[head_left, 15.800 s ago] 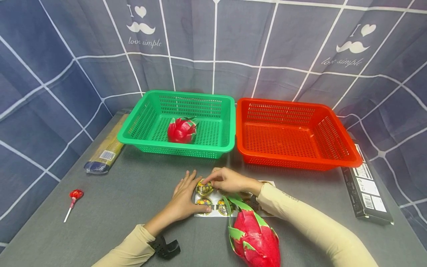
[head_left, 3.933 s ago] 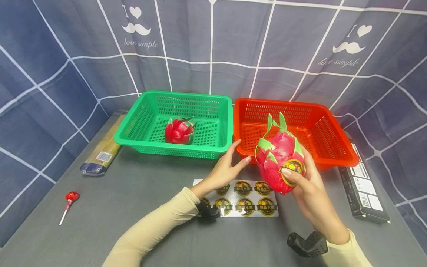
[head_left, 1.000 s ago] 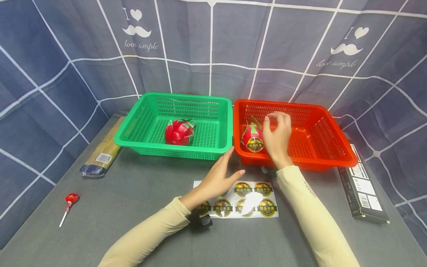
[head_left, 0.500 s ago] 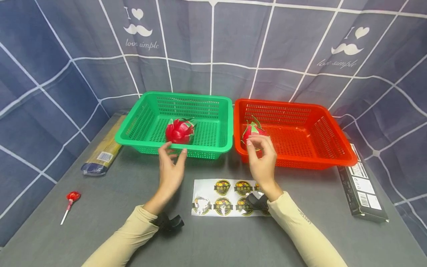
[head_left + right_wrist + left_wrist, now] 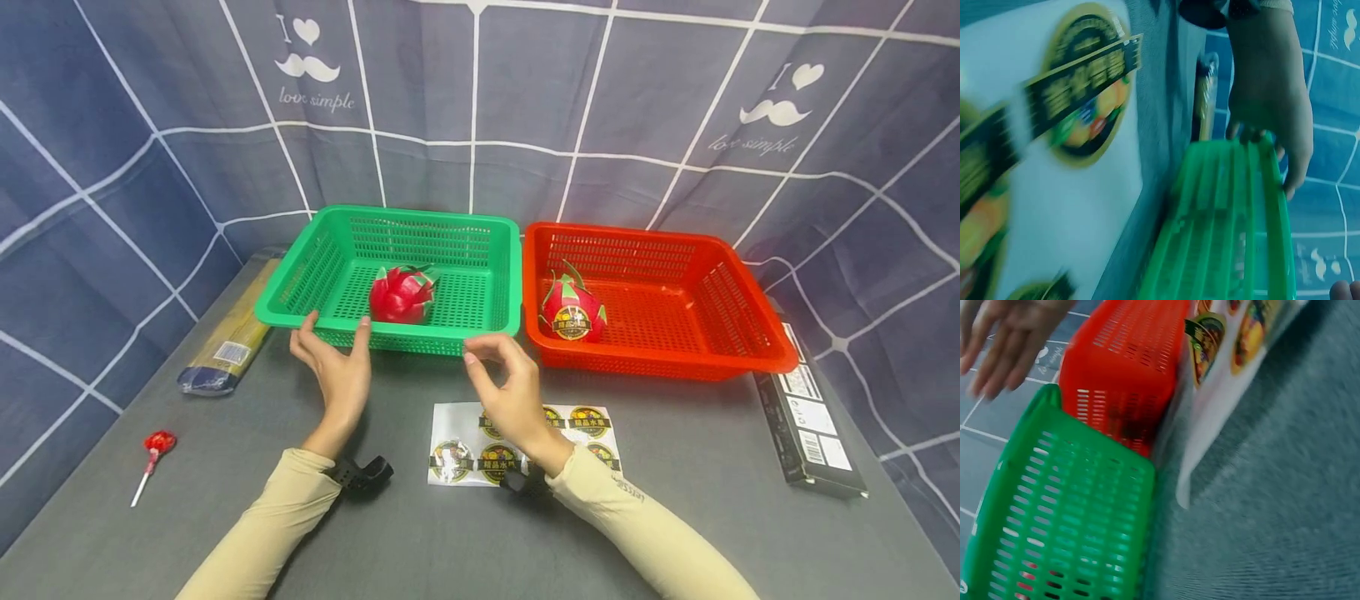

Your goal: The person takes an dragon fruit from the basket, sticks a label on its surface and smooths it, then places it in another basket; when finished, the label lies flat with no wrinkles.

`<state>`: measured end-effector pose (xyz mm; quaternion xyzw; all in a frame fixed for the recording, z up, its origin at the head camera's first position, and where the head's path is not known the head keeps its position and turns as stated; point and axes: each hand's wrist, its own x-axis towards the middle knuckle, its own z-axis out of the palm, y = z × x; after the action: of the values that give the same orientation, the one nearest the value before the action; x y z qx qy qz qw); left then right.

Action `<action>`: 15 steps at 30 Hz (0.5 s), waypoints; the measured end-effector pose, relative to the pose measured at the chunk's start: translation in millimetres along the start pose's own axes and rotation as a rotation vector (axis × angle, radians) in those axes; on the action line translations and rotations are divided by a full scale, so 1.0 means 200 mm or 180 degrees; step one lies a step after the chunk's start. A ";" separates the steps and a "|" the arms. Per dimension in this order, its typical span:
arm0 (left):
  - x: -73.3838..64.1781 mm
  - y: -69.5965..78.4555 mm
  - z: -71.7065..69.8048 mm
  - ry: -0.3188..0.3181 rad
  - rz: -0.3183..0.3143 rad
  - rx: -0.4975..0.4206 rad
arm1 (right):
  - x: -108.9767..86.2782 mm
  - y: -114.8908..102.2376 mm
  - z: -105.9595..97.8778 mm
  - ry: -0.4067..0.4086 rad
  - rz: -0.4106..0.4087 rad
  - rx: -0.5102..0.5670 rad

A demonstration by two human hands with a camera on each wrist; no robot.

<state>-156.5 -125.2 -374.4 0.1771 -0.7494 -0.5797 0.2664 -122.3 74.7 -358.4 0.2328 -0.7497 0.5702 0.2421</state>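
Green basket (image 5: 420,332) stands on the table (image 5: 420,542) close beside the red basket (image 5: 660,363), and in the head view we see a dragon fruit (image 5: 402,296) inside it. Our left hand (image 5: 341,383) is at the left part of its front rim, thumb apart from loosely bent fingers; we cannot tell whether it touches. Our right hand (image 5: 513,400) is near the front right corner, thumb and fingers curved with a gap between, holding nothing. From the left wrist we look at the slotted outer wall, with red showing through its lower slots, and our right hand's fingers extended above. From the right wrist, dim and blurred, we see left fingers at the rim, while only tips of the right hand enter the corner. The second dragon fruit (image 5: 592,312), wearing a round sticker (image 5: 572,323), sits in the red basket. Our right hand and its black mount (image 5: 525,482) hide part of the sticker sheet (image 5: 459,423). Basket rims overlap the far ends of the yellow packet (image 5: 232,337) and black box (image 5: 813,433); a lollipop (image 5: 153,458) lies near the left edge.
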 end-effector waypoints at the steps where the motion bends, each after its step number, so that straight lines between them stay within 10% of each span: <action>1: 0.00 -0.01 0.00 0.0001 0.0028 -0.0011 | 0.01 0.00 0.03 -0.0032 -0.0010 -0.0008; 15: 0.00 -0.05 0.03 0.0072 0.0200 -0.0094 | 0.33 0.03 0.31 -0.0221 0.0402 0.0022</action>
<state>-160.1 -122.9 -384.8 0.1562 -0.7429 -0.5800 0.2955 -183.6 11.3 -336.6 0.2055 -0.7688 0.5785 0.1787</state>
